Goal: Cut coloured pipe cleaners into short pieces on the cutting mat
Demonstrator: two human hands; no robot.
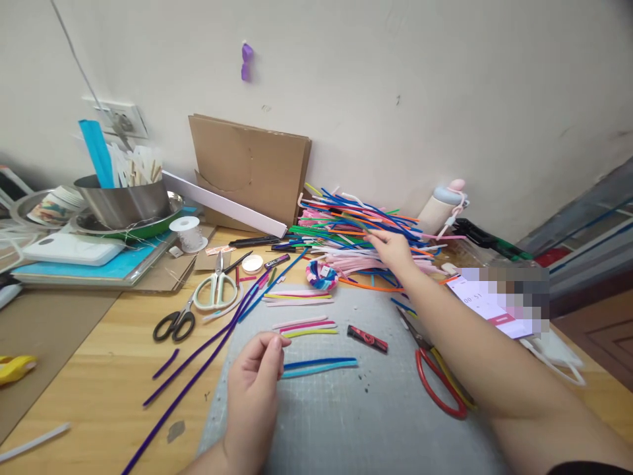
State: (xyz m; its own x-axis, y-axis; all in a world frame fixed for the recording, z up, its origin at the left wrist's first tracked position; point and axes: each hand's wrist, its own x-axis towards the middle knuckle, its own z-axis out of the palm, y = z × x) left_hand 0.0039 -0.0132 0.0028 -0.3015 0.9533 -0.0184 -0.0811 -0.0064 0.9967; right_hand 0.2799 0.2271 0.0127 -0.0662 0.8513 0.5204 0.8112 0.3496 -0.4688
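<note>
My right hand (394, 249) reaches to the back of the table, fingers pinched on an olive-green pipe cleaner (355, 222) at the large pile of coloured pipe cleaners (326, 237). Over the grey cutting mat (316, 422), my left hand (256, 379) is curled with thumb against fingers; what it holds, if anything, is hidden. Just right of it lie two blue pipe cleaners (321, 367). Short pink and yellow pieces (306, 325) lie beyond it in rows. A small multicoloured wound bundle (322, 274) sits before the pile.
Red-handled scissors (440, 389) lie beneath my right forearm; a black-and-red tube (367, 338) lies on the mat. Leftward are green-handled scissors (216, 290), black scissors (175, 323) and long purple pipe cleaners (198, 369). A phone (487, 307) and bottle (440, 204) stand right, cardboard (252, 171) behind.
</note>
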